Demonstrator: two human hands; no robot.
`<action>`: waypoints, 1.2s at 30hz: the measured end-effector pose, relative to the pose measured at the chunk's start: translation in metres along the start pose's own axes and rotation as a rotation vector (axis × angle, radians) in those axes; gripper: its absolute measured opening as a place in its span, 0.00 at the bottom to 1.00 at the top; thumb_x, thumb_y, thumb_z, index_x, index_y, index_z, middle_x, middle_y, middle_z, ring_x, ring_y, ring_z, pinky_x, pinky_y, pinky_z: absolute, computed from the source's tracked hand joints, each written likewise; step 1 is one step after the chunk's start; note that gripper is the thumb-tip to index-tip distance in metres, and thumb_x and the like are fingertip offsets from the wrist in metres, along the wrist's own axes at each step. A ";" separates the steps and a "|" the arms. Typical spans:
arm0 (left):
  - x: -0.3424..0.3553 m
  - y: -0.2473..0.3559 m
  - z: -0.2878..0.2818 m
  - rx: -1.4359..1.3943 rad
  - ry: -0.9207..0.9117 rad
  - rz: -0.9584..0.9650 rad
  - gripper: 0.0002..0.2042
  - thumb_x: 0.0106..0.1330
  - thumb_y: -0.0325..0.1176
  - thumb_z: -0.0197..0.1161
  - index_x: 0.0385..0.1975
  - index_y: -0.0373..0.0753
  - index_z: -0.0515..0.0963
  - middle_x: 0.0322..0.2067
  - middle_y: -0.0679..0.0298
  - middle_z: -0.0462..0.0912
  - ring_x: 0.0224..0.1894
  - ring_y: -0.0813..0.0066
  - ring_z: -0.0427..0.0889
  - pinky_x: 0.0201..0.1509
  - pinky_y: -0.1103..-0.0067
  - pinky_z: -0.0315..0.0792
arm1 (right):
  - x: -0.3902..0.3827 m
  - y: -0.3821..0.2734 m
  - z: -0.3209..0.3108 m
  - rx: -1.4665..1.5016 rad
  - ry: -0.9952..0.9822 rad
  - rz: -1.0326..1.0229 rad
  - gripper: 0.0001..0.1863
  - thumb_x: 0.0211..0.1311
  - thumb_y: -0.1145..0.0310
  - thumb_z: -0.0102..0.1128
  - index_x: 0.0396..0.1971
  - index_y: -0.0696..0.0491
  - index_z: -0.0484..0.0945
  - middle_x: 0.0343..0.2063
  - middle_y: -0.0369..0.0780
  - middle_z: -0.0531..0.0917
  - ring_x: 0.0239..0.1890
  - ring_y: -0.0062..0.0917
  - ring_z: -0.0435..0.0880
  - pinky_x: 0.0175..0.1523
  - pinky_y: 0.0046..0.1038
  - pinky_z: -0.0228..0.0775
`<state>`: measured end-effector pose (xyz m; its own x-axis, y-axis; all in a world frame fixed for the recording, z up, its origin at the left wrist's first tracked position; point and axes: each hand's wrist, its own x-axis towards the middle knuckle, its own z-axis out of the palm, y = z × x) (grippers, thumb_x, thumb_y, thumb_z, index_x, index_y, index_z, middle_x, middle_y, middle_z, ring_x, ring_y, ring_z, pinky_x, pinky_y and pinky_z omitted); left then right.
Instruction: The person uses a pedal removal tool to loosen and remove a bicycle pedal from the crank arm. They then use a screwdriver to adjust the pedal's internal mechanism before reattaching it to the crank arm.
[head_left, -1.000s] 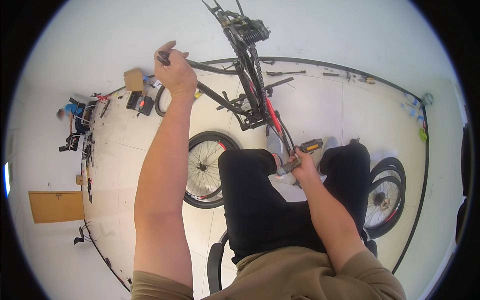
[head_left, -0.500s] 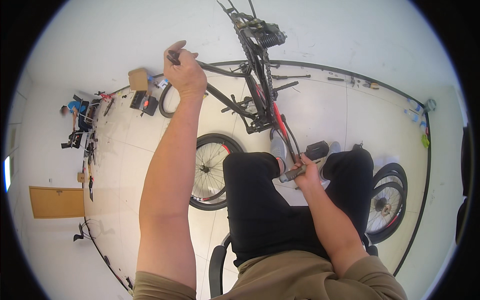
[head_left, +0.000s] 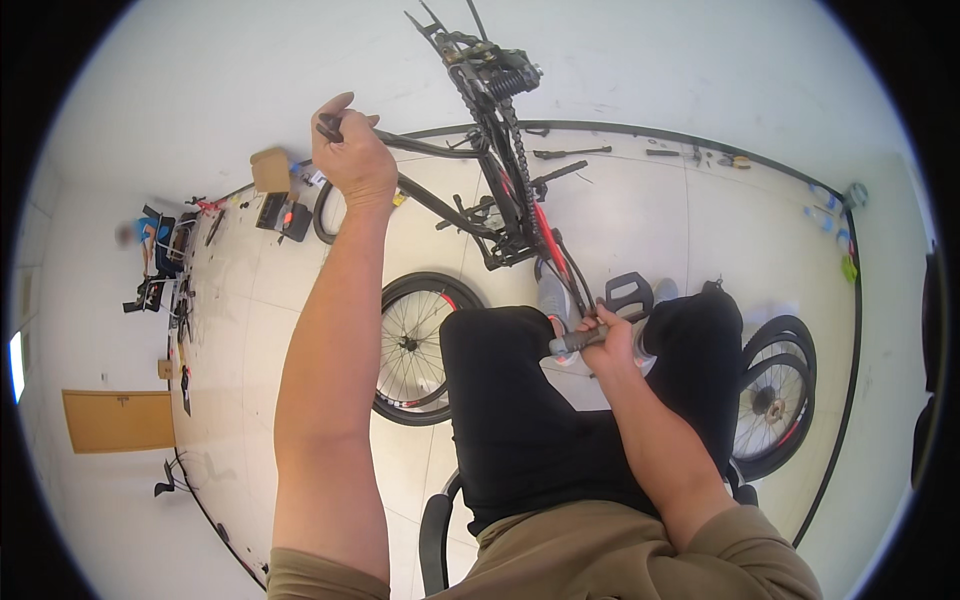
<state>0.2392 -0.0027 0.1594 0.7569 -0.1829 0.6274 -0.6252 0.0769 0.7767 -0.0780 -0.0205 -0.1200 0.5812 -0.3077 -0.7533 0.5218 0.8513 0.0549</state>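
A black and red bicycle frame (head_left: 507, 190) with chain and a coil spring (head_left: 515, 82) stands tilted ahead of me, without wheels. My left hand (head_left: 352, 155) is closed around the end of a black tube (head_left: 425, 146) at its left side, index finger stretched out. Between my knees, my right hand (head_left: 608, 346) is closed on a grey cylindrical grip (head_left: 571, 343). What the grip belongs to is partly hidden by the fingers. A black pedal (head_left: 629, 296) lies right beside that hand, close to the lower end of the frame.
A bicycle wheel (head_left: 412, 345) lies on the floor left of my legs, two more wheels (head_left: 775, 400) at the right. Tools (head_left: 690, 153) lie along the far wall; a cardboard box (head_left: 270, 170) and black case (head_left: 283, 217) sit far left. A person in blue (head_left: 148, 235) is seated beyond.
The frame and my left hand have shifted slightly left. The pedal beside my right hand has turned, now showing its open face. Both hands keep their hold.
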 end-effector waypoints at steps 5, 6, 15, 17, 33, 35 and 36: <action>0.001 -0.001 0.000 -0.031 0.006 -0.001 0.15 0.62 0.29 0.51 0.45 0.29 0.78 0.30 0.59 0.78 0.34 0.69 0.82 0.44 0.76 0.76 | -0.014 0.004 -0.004 -0.062 -0.071 -0.005 0.09 0.73 0.69 0.53 0.50 0.50 0.75 0.44 0.41 0.81 0.31 0.22 0.71 0.39 0.28 0.68; 0.002 -0.002 -0.001 -0.032 0.009 -0.002 0.15 0.62 0.29 0.51 0.45 0.29 0.78 0.30 0.59 0.79 0.34 0.69 0.82 0.44 0.76 0.76 | -0.024 0.008 0.003 -0.078 -0.063 -0.026 0.10 0.73 0.68 0.54 0.50 0.50 0.74 0.43 0.40 0.80 0.31 0.22 0.71 0.39 0.27 0.68; 0.002 0.003 0.002 -0.067 0.006 -0.001 0.16 0.60 0.28 0.51 0.45 0.27 0.77 0.26 0.60 0.77 0.31 0.71 0.80 0.45 0.76 0.80 | -0.038 0.009 0.024 -0.135 -0.202 -0.095 0.13 0.67 0.70 0.66 0.48 0.53 0.76 0.40 0.37 0.78 0.32 0.20 0.72 0.39 0.27 0.70; 0.001 0.005 0.000 -0.035 0.002 0.016 0.16 0.59 0.27 0.52 0.45 0.27 0.77 0.26 0.60 0.77 0.31 0.72 0.80 0.44 0.76 0.80 | -0.038 0.010 0.030 -0.151 -0.191 -0.091 0.11 0.66 0.71 0.67 0.45 0.53 0.77 0.37 0.35 0.78 0.32 0.19 0.72 0.39 0.27 0.69; -0.001 0.012 0.002 0.012 0.001 -0.017 0.16 0.58 0.27 0.52 0.44 0.27 0.78 0.27 0.60 0.77 0.31 0.70 0.81 0.44 0.76 0.80 | -0.014 0.006 0.011 -0.152 0.097 -0.077 0.10 0.64 0.71 0.68 0.29 0.51 0.73 0.25 0.33 0.67 0.28 0.23 0.68 0.45 0.38 0.82; 0.001 0.011 0.001 -0.007 -0.005 -0.015 0.16 0.58 0.27 0.52 0.44 0.27 0.78 0.27 0.60 0.77 0.31 0.70 0.81 0.45 0.76 0.79 | -0.001 0.006 0.008 -0.167 0.160 -0.094 0.11 0.64 0.71 0.68 0.27 0.51 0.72 0.25 0.34 0.66 0.27 0.24 0.68 0.44 0.42 0.83; 0.001 0.012 0.004 -0.018 -0.009 -0.015 0.16 0.58 0.27 0.52 0.44 0.27 0.78 0.27 0.60 0.77 0.31 0.70 0.81 0.46 0.76 0.79 | 0.011 0.003 0.003 -0.183 0.186 -0.105 0.11 0.64 0.71 0.68 0.27 0.51 0.72 0.25 0.35 0.67 0.27 0.25 0.68 0.44 0.45 0.82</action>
<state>0.2318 -0.0057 0.1689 0.7642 -0.1931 0.6155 -0.6104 0.0919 0.7867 -0.0681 -0.0221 -0.1261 0.3960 -0.3295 -0.8571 0.4420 0.8866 -0.1366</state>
